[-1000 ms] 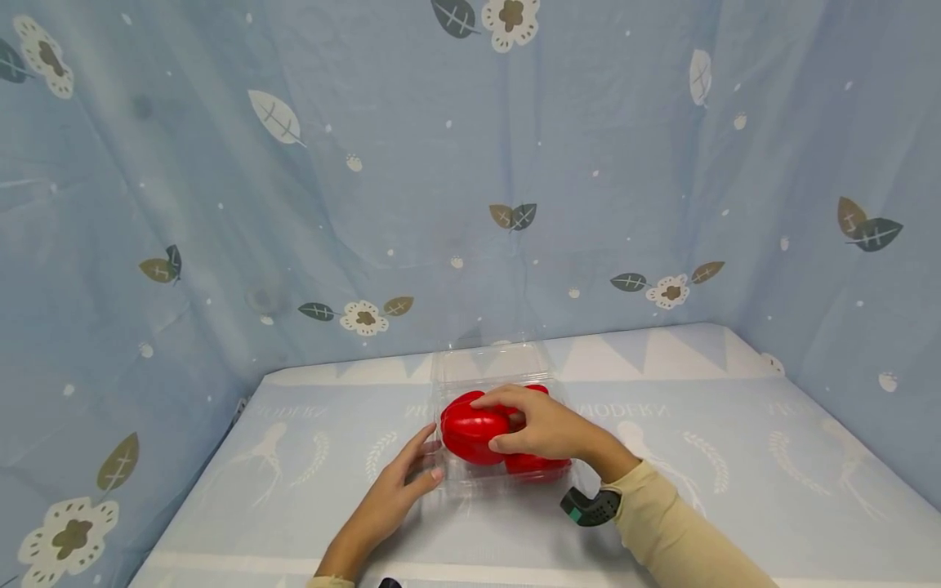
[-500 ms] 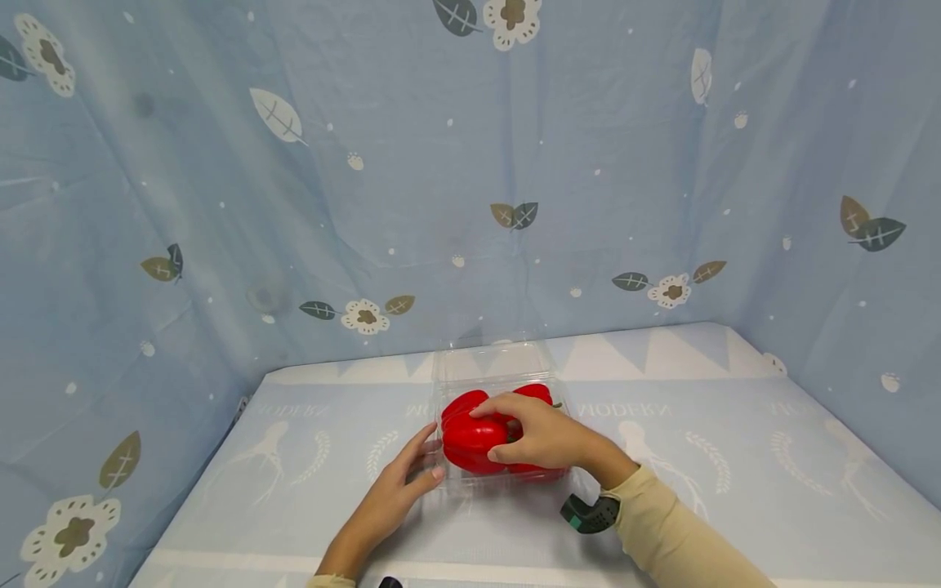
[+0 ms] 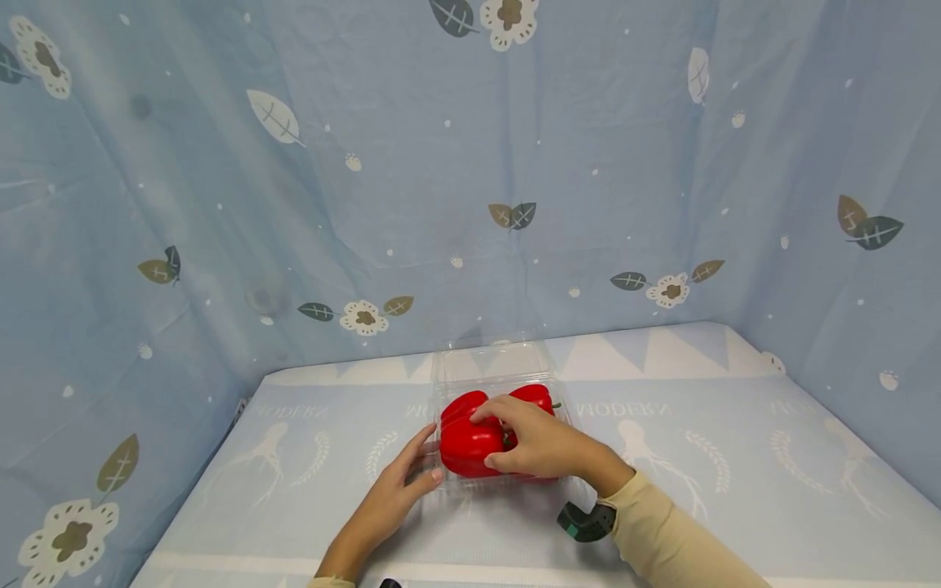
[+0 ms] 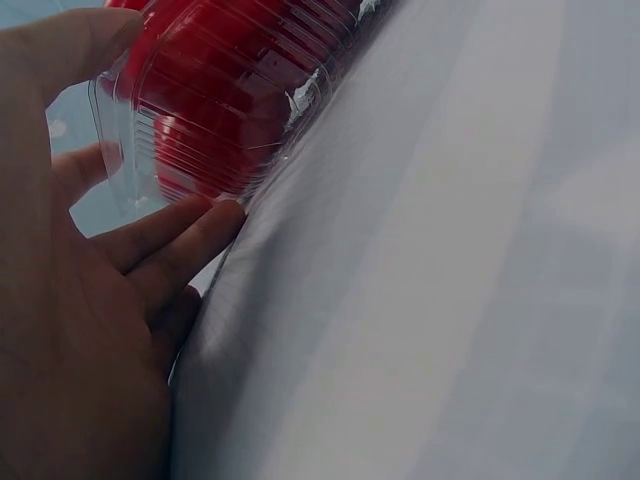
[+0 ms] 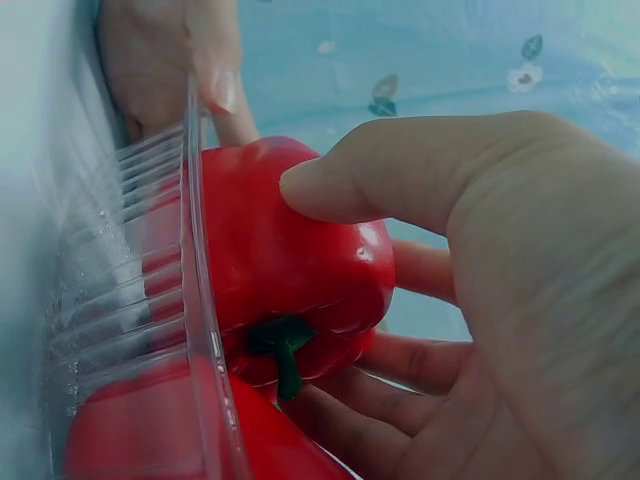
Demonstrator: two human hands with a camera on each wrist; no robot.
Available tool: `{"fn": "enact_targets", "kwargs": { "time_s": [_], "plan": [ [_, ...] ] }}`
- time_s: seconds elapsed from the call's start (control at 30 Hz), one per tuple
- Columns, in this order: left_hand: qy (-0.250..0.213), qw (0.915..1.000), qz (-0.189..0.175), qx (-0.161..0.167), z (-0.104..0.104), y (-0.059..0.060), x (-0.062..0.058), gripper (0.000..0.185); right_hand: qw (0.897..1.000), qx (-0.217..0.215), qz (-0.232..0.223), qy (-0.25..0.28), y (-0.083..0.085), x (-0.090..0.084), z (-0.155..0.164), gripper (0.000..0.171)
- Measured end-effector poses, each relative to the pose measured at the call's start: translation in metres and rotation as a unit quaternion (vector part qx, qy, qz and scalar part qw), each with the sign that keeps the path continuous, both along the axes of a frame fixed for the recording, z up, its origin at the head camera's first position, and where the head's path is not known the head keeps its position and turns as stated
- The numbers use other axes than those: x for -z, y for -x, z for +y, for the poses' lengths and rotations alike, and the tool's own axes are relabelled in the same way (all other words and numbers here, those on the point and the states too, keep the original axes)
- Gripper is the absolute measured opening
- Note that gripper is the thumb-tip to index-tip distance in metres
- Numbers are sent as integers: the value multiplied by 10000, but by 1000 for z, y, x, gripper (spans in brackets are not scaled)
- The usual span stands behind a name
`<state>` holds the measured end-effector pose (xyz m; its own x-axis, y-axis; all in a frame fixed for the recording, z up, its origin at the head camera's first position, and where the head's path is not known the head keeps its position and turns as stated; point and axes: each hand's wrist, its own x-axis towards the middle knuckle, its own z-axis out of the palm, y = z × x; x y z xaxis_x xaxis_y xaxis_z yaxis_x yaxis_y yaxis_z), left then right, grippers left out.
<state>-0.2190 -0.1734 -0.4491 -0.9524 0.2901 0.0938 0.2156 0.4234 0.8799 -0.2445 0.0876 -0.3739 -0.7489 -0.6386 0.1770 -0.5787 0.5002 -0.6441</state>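
Two red peppers show in the head view: the right hand point(image 3: 540, 445) curls thumb and fingers round the nearer red pepper point(image 3: 470, 441), which sits in the clear plastic box point(image 3: 491, 367) on the bench point(image 3: 735, 457), a second pepper point(image 3: 531, 395) lying just behind it in the same box. The left hand point(image 3: 397, 490) lies against the box's left wall, fingers fairly straight, holding nothing.

From the left wrist, straight fingers point(image 4: 170, 240) touch the ribbed corner of the box point(image 4: 215, 120), steadying it; red shows through the plastic.

From the right wrist, the thumb point(image 5: 400, 180) presses the pepper's point(image 5: 290, 260) shoulder and the fingers cup it from below, its green stem point(image 5: 282, 345) pointing down.

To do this well, I would keep the grasp wide and gentle on the glossy skin, keep the left palm bracing the light box against sliding, and move the pepper clear of the thin rim.
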Motion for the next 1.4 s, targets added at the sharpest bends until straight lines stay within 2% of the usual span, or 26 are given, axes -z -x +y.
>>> {"fn": "enact_targets", "kwargs": {
  "time_s": [0.27, 0.7, 0.97, 1.4],
  "plan": [
    [-13, 10000, 45, 31, 1, 0, -3, 68, 9990, 12, 398, -214, -2, -2, -1, 43],
    [-36, 10000, 21, 72, -1, 0, -3, 68, 9972, 22, 657, -365, -4, 1, -5, 47],
    [-98, 9999, 8, 71, -1, 0, -2, 68, 9925, -30, 952, -770, -8, 3, -9, 47],
    [-4, 10000, -39, 13, 1, -1, -3, 68, 9911, 3, 1027, -845, -8, 5, -7, 38]
  ]
}}
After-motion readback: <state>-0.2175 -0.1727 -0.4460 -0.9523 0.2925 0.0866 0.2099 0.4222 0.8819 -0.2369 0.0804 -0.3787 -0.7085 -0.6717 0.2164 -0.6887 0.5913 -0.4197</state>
